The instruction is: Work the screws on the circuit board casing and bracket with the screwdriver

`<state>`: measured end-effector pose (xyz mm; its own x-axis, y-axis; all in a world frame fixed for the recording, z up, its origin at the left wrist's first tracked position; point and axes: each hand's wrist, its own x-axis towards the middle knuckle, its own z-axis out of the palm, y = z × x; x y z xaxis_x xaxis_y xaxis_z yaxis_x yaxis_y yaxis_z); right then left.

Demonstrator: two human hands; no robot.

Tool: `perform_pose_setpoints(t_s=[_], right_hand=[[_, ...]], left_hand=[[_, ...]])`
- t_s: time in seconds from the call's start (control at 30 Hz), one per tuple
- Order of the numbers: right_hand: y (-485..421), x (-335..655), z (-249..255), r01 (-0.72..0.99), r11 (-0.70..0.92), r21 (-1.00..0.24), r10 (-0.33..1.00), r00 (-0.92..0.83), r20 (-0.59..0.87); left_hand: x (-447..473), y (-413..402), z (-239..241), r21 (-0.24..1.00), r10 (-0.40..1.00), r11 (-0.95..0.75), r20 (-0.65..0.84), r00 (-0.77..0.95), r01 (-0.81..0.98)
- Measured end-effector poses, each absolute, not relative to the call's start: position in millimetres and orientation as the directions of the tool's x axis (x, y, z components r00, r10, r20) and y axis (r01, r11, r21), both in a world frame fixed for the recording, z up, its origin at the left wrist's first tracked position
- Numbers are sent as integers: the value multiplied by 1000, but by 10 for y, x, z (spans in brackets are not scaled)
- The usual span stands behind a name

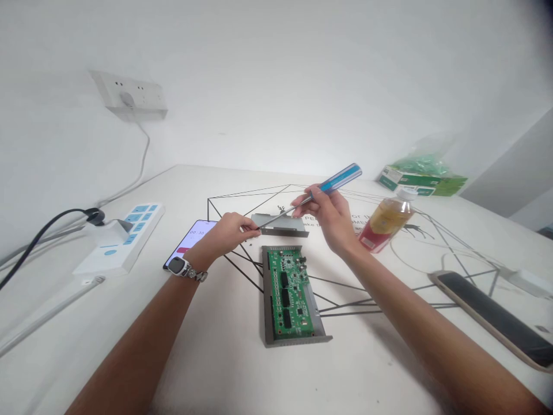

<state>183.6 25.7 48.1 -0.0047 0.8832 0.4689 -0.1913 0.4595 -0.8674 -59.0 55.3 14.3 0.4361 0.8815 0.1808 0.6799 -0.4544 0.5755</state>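
My right hand (330, 216) grips a screwdriver (341, 177) with a blue and clear handle, its thin shaft slanting down to the left. At the shaft's tip, the thumb and fingers of my left hand (235, 230) are pinched together; what sits between them is too small to make out. Just behind and beside that tip lies a grey metal cover (280, 225) with a dark front edge. Nearer to me, a green circuit board (294, 294) sits in a dark metal tray (268, 311). A few tiny dark bits, possibly screws (250, 244), lie by my left fingertips.
A lit phone (190, 239) lies under my left wrist, with a white power strip (129, 236) and cables farther left. On the right are a drink bottle (386, 222), a dark phone (496, 317) and a green-and-white box (410, 180) against the wall.
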Motion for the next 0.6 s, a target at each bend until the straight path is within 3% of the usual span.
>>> perform_pose_setpoints(t_s=[0.2, 0.6], right_hand=[[237, 1851, 526, -108, 474, -874, 879, 11, 476], [267, 1897, 536, -167, 467, -868, 881, -1, 474]], left_hand=[[-577, 548, 125, 597, 856, -488, 186, 482, 637], [-529, 541, 113, 609, 850, -493, 186, 493, 621]])
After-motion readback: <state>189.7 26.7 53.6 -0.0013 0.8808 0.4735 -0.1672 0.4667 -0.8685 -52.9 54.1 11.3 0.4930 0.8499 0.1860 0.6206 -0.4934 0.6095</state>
